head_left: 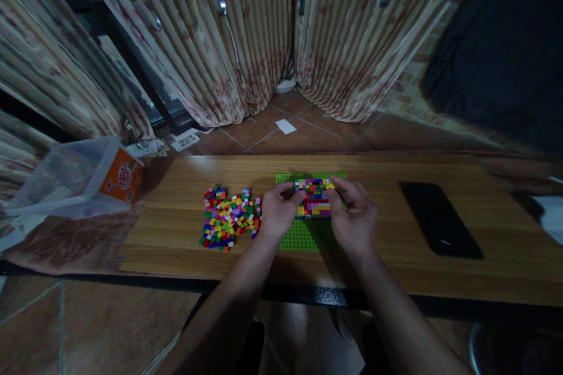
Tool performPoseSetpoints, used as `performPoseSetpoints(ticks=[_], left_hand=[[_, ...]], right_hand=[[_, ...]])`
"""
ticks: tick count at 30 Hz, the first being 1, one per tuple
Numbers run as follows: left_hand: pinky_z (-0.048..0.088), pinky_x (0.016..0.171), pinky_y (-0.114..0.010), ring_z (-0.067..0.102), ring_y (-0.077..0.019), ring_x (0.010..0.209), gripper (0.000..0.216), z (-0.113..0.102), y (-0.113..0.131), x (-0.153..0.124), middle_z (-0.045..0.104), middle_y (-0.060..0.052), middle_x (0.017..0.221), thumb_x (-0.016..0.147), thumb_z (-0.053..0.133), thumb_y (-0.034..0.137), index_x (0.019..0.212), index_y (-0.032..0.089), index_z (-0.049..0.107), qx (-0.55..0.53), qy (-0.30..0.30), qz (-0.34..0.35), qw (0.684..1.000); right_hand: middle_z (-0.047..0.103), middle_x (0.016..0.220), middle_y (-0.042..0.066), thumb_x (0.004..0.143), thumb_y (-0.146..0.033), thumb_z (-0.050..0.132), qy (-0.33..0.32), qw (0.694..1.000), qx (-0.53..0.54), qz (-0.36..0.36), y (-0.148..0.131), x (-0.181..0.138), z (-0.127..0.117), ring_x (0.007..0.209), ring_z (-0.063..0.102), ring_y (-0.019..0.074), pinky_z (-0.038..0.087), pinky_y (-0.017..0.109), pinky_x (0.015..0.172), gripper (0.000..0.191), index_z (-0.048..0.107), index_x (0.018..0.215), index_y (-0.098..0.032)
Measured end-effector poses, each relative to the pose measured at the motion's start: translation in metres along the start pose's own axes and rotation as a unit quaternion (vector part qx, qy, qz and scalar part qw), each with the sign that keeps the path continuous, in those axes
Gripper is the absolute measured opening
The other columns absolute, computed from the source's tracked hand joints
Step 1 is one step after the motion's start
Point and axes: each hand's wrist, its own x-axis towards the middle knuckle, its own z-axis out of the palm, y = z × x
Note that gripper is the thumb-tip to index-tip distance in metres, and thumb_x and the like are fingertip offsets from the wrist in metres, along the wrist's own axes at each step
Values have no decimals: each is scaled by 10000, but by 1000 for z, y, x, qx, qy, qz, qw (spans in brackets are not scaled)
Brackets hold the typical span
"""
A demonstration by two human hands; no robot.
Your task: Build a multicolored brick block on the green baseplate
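Note:
A green studded baseplate [295, 239] lies on the wooden table. Over its upper half is a block of many-coloured toy bricks [317, 206], built up in rows. My left hand [278, 211] grips the block's left side, thumb and index finger pinched at its edge. On the opposite side, my right hand [354, 214] has its thumb and fingers closed at the upper right corner, near yellow bricks. Whether either hand also pinches a single small brick is hidden by the fingers. Just left of my left hand spreads a pile of loose toy bricks [231, 217] in mixed colours.
A black phone-like slab [440, 220] lies on the table [167, 228] to the right. On the floor at left stands a clear plastic tub [74, 179] with an orange label. Striped curtains [246, 41] hang beyond the table, and a white paper [285, 126] lies on the tiles.

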Motion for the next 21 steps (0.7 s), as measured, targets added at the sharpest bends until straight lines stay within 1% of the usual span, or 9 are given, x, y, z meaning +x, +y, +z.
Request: performPoseSetpoints(ticks=[4, 7, 10, 12, 14, 16, 18, 21], left_hand=[[491, 635, -234, 621, -122, 653, 282, -1, -4, 1, 676, 13, 710, 694, 769, 230, 959, 148, 719, -23, -5, -6, 1000], [479, 615, -228, 602, -116, 631, 298, -2, -8, 2, 665, 18, 690, 693, 772, 250, 965, 143, 715, -34, -11, -14, 999], [476, 624, -224, 598, -114, 647, 304, -3, -9, 2, 674, 9, 710, 697, 775, 283, 955, 137, 710, -45, -29, -5, 999], [481, 637, -220, 603, -115, 667, 268, -5, -8, 2, 686, -5, 736, 736, 746, 320, 927, 135, 706, -57, -47, 7, 997], [477, 622, -212, 602, -113, 668, 245, -11, -6, 3, 685, -16, 740, 801, 677, 361, 892, 135, 704, -58, -60, 16, 996], [466, 593, -200, 595, -109, 658, 258, -23, -2, 5, 677, -18, 727, 845, 615, 376, 864, 137, 710, -39, -68, 29, 997], [467, 585, -192, 594, -104, 651, 229, -42, 3, 8, 678, -14, 717, 836, 615, 344, 839, 142, 724, -7, -85, 48, 995], [485, 571, -198, 605, -106, 621, 149, -78, 9, 11, 705, -9, 719, 756, 693, 285, 832, 169, 745, 47, -165, 68, 983]], right_hand=[[695, 943, 44, 878, -254, 582, -23, 999, -25, -18, -2, 0, -2, 856, 663, 185, 553, 356, 782, 179, 714, 997, -235], [703, 936, 44, 862, -286, 609, -24, 1000, -7, 4, 0, -2, -1, 829, 677, 184, 561, 347, 758, 163, 715, 972, -228], [726, 936, 49, 844, -323, 638, -22, 999, 3, 31, 2, -3, 1, 807, 690, 184, 566, 351, 759, 171, 718, 955, -219], [741, 944, 52, 839, -334, 642, -25, 999, -1, 32, 2, -4, 2, 809, 695, 188, 566, 358, 768, 178, 722, 949, -219], [750, 943, 53, 838, -339, 639, -27, 999, -10, 26, 1, -5, 2, 811, 698, 191, 567, 362, 771, 177, 725, 937, -222], [755, 946, 54, 838, -348, 635, -25, 999, -14, 24, 0, -5, 2, 811, 699, 193, 568, 362, 767, 178, 726, 928, -223], [755, 941, 51, 835, -357, 636, -22, 999, -15, 27, 0, -5, 2, 810, 701, 195, 568, 360, 761, 182, 725, 922, -224], [753, 913, 44, 825, -352, 646, -11, 999, -19, 27, 2, -4, 2, 802, 697, 195, 564, 365, 769, 173, 728, 910, -225]])
